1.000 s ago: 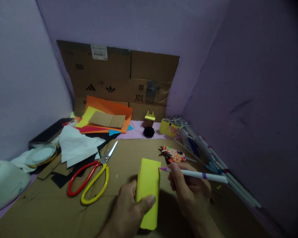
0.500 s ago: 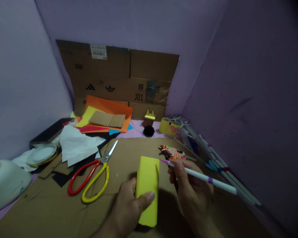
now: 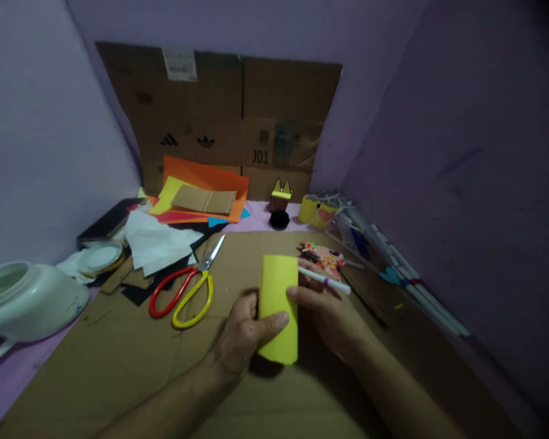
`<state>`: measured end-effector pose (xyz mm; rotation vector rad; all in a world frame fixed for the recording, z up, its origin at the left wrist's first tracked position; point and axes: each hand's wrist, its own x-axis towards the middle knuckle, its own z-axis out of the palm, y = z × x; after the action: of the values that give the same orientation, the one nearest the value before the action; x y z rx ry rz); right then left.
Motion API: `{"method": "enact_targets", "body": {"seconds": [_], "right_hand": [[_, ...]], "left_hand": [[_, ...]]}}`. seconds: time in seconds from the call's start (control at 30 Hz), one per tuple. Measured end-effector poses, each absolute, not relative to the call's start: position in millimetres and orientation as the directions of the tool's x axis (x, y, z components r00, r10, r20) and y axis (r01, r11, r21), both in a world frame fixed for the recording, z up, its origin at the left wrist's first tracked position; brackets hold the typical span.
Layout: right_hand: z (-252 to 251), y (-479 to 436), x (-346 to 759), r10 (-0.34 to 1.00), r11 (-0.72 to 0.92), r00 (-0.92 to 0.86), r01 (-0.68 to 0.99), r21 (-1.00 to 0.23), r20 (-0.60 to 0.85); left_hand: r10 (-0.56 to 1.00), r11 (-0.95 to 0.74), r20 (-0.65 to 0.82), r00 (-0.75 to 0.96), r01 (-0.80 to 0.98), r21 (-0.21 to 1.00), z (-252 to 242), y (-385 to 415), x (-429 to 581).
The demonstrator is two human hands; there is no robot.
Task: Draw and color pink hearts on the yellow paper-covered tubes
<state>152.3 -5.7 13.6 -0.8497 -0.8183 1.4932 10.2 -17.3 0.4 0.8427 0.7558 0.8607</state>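
The left hand (image 3: pixel 244 332) grips the yellow paper tube (image 3: pixel 279 305) lying on the cardboard mat (image 3: pixel 119 366), the right hand (image 3: pixel 327 308) pinches the white marker (image 3: pixel 324 281) against its edge, so steady pressure from 2 sides should keep the tube from rolling.

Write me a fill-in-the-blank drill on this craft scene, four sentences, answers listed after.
1. The left hand grips a roll of ____ paper.
2. The right hand holds a white ____ while touching the roll.
3. The scissors lie on the cardboard mat to the ____ of the roll.
4. One scissor handle is yellow, the other ____.

Missing words: yellow; pen; left; red
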Motion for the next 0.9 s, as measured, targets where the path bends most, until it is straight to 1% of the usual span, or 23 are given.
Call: {"method": "enact_targets", "body": {"seconds": [0.1, 0.17, 0.2, 0.27, 0.33, 0.37, 0.43, 0.47, 0.53, 0.6, 0.63, 0.73, 0.9], "right_hand": [[12, -4, 153, 0.996, -0.085, -0.051, -0.481, -0.872, -0.069], [10, -2, 155, 0.997, -0.077, -0.034, -0.444, -0.893, -0.069], [9, -1, 157, 0.999, -0.038, 0.013, -0.409, -0.912, -0.047], [10, 2, 162, 0.982, 0.093, 0.187, -0.315, -0.945, 0.034], [13, 3, 167, 0.925, 0.207, 0.362, -0.235, -0.95, 0.112], [14, 2, 170, 0.898, 0.239, 0.419, -0.211, -0.948, 0.134], [17, -2, 172, 0.865, 0.275, 0.469, -0.147, -0.95, 0.177], [18, -5, 173, 0.854, 0.292, 0.47, -0.081, -0.953, 0.222], [17, -12, 171, 0.828, 0.34, 0.436, 0.11, -0.934, 0.353], [15, -17, 167, 0.805, 0.406, 0.344, 0.275, -0.871, 0.484], [14, -19, 165, 0.792, 0.438, 0.3, 0.326, -0.838, 0.531], [12, -20, 162, 0.758, 0.497, 0.245, 0.383, -0.779, 0.605], [9, -16, 162, 0.761, 0.48, 0.235, 0.423, -0.769, 0.604]], "left_hand": [[0.866, 0.393, -0.241, 0.437, -0.299, 0.87, 2, -18, 11], [0.865, 0.401, -0.264, 0.428, -0.272, 0.875, 1, -16, 11], [0.867, 0.402, -0.269, 0.42, -0.267, 0.876, 0, -15, 11], [0.879, 0.393, -0.276, 0.389, -0.262, 0.881, -1, -13, 11], [0.888, 0.388, -0.292, 0.355, -0.239, 0.89, -2, -12, 11], [0.888, 0.393, -0.305, 0.345, -0.225, 0.891, -2, -11, 11], [0.884, 0.403, -0.317, 0.344, -0.215, 0.89, -1, -11, 11], [0.883, 0.403, -0.313, 0.349, -0.224, 0.887, -1, -11, 11], [0.885, 0.395, -0.296, 0.358, -0.245, 0.885, -2, -11, 11], [0.889, 0.384, -0.284, 0.359, -0.249, 0.889, -2, -10, 10], [0.89, 0.38, -0.282, 0.358, -0.241, 0.893, -3, -10, 10], [0.894, 0.366, -0.279, 0.351, -0.212, 0.906, -2, -9, 10], [0.889, 0.39, -0.315, 0.333, -0.191, 0.901, 1, -10, 12]]}}
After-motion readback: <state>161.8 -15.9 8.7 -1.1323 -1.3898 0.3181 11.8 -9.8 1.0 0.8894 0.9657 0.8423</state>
